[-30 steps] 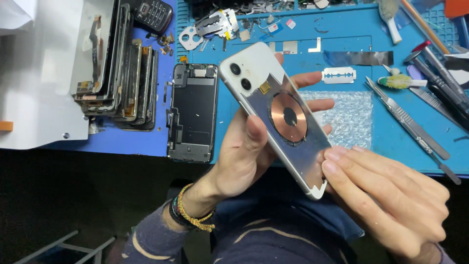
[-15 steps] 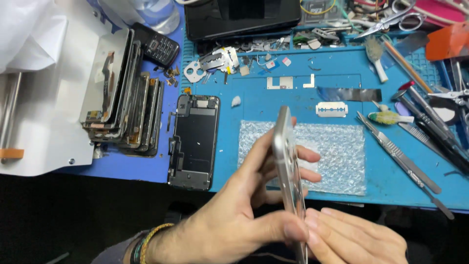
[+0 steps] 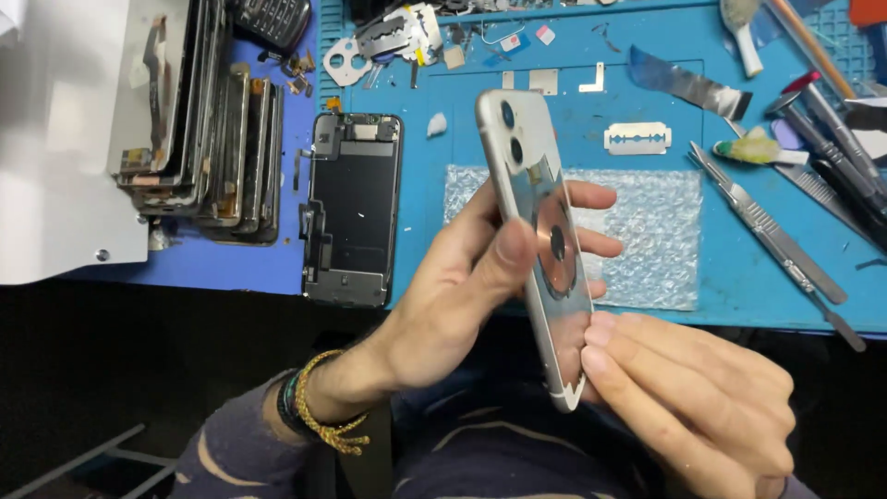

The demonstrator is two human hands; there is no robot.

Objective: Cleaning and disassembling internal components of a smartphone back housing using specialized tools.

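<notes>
The left hand (image 3: 462,277) is gripping a silver phone shell (image 3: 540,240) by its edges, thumb on the near edge, holding it tilted above the blue counter (image 3: 480,212). The right hand (image 3: 693,397) is pinching the shell's lower corner with closed fingers (image 3: 614,342). A dark phone screen (image 3: 351,208) is lying just left.

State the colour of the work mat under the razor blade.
Blue work mat, seen in the head view.

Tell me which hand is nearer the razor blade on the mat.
Left. The left hand grips the phone shell by its middle, fingertips reaching toward the razor blade. The right hand pinches the shell's bottom end, farther below the blade.
</notes>
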